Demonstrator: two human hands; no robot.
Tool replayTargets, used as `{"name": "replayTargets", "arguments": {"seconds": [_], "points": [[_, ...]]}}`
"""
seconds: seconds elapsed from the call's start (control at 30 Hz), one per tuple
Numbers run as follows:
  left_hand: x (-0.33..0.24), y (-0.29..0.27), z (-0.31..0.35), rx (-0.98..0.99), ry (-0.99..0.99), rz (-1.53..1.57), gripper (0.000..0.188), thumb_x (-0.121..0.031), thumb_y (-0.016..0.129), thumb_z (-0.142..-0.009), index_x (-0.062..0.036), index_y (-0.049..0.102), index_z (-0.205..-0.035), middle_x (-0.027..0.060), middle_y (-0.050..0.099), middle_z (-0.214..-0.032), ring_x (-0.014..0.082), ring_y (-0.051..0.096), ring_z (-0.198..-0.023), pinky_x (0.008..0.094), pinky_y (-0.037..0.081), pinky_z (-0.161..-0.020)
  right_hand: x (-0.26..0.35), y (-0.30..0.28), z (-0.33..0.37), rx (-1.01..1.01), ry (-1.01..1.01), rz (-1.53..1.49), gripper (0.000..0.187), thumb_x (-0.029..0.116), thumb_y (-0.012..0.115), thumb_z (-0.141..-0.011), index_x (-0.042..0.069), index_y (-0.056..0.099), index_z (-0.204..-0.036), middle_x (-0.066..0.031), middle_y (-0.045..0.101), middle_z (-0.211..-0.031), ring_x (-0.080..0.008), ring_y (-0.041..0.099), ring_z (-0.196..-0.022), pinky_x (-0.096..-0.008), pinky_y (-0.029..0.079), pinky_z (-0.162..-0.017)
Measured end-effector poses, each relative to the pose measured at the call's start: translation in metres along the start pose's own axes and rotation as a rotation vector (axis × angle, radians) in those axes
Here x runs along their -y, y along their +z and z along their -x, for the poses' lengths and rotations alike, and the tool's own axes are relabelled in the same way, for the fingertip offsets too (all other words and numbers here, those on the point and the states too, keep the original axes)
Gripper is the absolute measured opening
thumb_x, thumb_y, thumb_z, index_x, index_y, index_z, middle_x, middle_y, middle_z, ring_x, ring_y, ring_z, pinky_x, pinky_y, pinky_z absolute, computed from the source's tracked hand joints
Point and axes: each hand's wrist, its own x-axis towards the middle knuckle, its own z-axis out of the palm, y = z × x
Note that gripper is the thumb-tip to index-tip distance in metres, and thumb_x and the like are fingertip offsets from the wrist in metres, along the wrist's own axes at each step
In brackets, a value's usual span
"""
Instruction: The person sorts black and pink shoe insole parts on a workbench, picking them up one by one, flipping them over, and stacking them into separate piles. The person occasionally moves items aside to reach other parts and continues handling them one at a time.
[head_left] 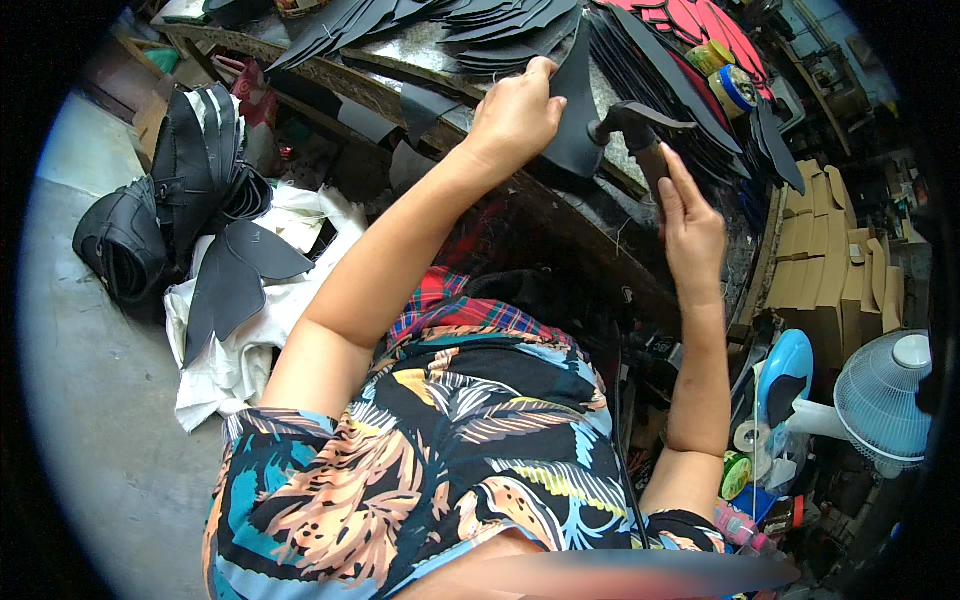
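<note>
My left hand (pixel 517 118) is closed on the upper edge of a black, leather-like cut piece (pixel 575 125), which hangs at the near edge of the workbench (pixel 405 72). In my right hand (pixel 692 228) is a hammer (pixel 640 122), its dark handle upright and its curved head just right of the black piece. Whether the hammer's face touches the piece I cannot tell. Behind my hands, stacks of similar black cut pieces (pixel 655 85) lie fanned out on the bench.
Red cut pieces (pixel 700 28), a yellow jar (pixel 709 57) and a blue-rimmed jar (pixel 735 88) sit at the far right. Cardboard boxes (pixel 822 265) and a fan (pixel 882 395) stand at right. Rolled black bundles (pixel 125 240) and white cloth (pixel 225 380) lie on the left floor.
</note>
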Motion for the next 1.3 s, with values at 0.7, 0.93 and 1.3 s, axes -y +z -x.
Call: {"name": "replayTargets", "arguments": {"seconds": [0.7, 0.93, 1.3], "points": [[-0.005, 0.028, -0.026, -0.079, 0.181, -0.334, 0.038, -0.027, 0.062, -0.092, -0.0118, 0.052, -0.125, 0.0173, 0.071, -0.078, 0.0361, 0.071, -0.074, 0.0478, 0.057, -0.066, 0.002, -0.022, 0.012, -0.234, -0.223, -0.325, 0.037, 0.020, 0.062, -0.097, 0.021, 0.062, -0.134, -0.0073, 0.070, -0.120, -0.0146, 0.071, -0.089, -0.0290, 0.055, -0.074], [-0.007, 0.028, -0.025, -0.115, 0.174, -0.359, 0.033, -0.024, 0.060, -0.091, -0.0095, 0.052, -0.120, 0.0167, 0.070, -0.075, 0.0358, 0.071, -0.071, 0.0475, 0.057, -0.062, -0.007, -0.024, 0.015, -0.186, -0.306, -0.199, 0.036, 0.020, 0.065, -0.095, 0.023, 0.065, -0.131, -0.0082, 0.072, -0.106, -0.0139, 0.064, -0.071, -0.0306, 0.053, -0.066], [-0.004, 0.004, -0.015, -0.037, 0.188, 0.054, 0.043, -0.017, 0.061, -0.087, -0.0001, 0.051, -0.126, 0.0266, 0.069, -0.095, 0.0373, 0.070, -0.092, 0.0470, 0.054, -0.080, -0.022, -0.001, 0.015, -0.013, -0.153, -0.170, 0.036, 0.022, 0.065, -0.095, 0.019, 0.064, -0.131, -0.0115, 0.072, -0.111, -0.0128, 0.071, -0.089, -0.0291, 0.054, -0.075]]}}
